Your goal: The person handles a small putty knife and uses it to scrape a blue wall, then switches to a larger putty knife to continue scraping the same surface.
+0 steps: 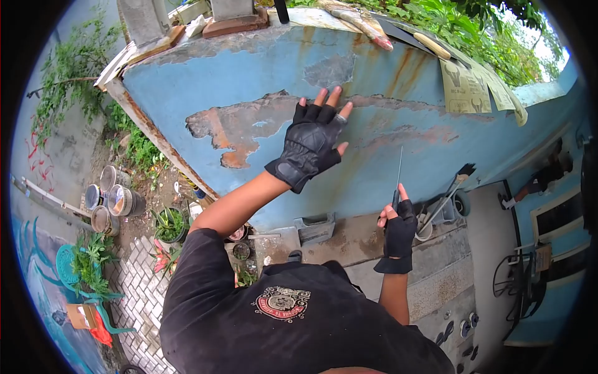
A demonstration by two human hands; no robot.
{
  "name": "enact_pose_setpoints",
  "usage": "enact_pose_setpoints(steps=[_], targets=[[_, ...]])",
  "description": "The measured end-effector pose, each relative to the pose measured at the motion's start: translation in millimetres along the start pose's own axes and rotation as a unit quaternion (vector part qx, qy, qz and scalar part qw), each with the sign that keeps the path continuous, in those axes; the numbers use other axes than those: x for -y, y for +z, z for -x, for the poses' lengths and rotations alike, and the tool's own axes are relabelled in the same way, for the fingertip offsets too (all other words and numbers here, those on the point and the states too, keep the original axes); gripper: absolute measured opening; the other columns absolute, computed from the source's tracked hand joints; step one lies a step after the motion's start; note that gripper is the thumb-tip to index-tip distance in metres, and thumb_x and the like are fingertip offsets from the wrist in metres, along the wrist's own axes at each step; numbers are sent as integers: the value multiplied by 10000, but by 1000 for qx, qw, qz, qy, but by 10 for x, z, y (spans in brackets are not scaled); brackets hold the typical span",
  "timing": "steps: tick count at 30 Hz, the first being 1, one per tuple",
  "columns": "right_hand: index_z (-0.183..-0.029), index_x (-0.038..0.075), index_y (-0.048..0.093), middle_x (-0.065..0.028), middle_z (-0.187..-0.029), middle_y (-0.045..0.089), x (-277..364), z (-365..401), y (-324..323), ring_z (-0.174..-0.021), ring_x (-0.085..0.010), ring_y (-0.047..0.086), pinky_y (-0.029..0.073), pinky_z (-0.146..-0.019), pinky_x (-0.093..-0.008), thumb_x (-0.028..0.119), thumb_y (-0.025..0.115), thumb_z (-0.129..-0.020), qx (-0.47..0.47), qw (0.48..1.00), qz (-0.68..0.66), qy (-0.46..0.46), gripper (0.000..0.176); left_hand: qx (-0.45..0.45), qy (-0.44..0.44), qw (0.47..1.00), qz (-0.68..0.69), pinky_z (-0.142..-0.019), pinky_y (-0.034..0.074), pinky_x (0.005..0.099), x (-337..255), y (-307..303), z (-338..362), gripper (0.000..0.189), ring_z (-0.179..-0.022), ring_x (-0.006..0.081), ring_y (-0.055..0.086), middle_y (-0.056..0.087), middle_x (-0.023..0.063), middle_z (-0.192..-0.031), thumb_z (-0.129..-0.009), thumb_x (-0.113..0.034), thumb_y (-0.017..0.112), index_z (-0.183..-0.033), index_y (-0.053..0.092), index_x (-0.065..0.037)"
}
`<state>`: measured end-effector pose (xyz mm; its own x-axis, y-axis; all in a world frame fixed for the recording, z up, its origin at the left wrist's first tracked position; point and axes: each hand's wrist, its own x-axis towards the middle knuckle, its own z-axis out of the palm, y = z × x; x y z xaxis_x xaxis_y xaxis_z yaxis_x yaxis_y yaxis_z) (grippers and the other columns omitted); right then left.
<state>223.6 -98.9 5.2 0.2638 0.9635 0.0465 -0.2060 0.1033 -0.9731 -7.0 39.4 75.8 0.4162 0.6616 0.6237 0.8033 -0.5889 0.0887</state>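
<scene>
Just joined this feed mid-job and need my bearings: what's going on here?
A person in black fingerless gloves is at a blue wall with paint missing in places. The left hand is spread out and looks to be resting on the wall, beside a large bare patch. The right hand grips a thin-bladed tool, blade pointing toward the wall; whether it touches is hard to tell. Printed sheets hang over the wall's top edge.

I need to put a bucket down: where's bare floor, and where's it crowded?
Bare: paving between the green chair and the potted plants; grey floor bordering the concrete steps. Crowded: around the white bucket by the blue wall, near the right hand.
</scene>
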Motion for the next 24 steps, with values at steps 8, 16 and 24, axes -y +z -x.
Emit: enact_pose_setpoints(steps=[8, 16, 24], targets=[[-1469, 20, 345, -31, -772, 537, -13, -197, 208, -593, -80, 498, 441, -565, -224, -11, 484, -894, 49, 999, -5, -22, 591, -11, 115, 993, 15, -1059, 336, 530, 353, -187, 23, 628, -1247, 362, 473, 535, 147, -1344, -779, -275, 686, -1360, 492, -138], [-1503, -3, 213, -113, -771, 547, 377, -483, 575, -590, -166, 516, 463, -595, -308, 98, 514, -899, 239, 957, -150, 71, 683, 18, -18, 935, 353, -663, 512, 350, 264, -2, 380, 158, -693, 248, 654, 670, 93, -748, -878, -205, 644, -930, 715, -74], [-1351, 3, 359, -81, -719, 534, 576, -828, 988, -503, -137, 484, 449, -571, -308, 196, 556, -888, 419, 868, -196, 179, 540, 47, -181, 745, 640, -765, 497, 322, 216, 113, 356, 410, -818, 152, 632, 655, 63, -833, -957, -366, 536, -1062, 630, 19]])
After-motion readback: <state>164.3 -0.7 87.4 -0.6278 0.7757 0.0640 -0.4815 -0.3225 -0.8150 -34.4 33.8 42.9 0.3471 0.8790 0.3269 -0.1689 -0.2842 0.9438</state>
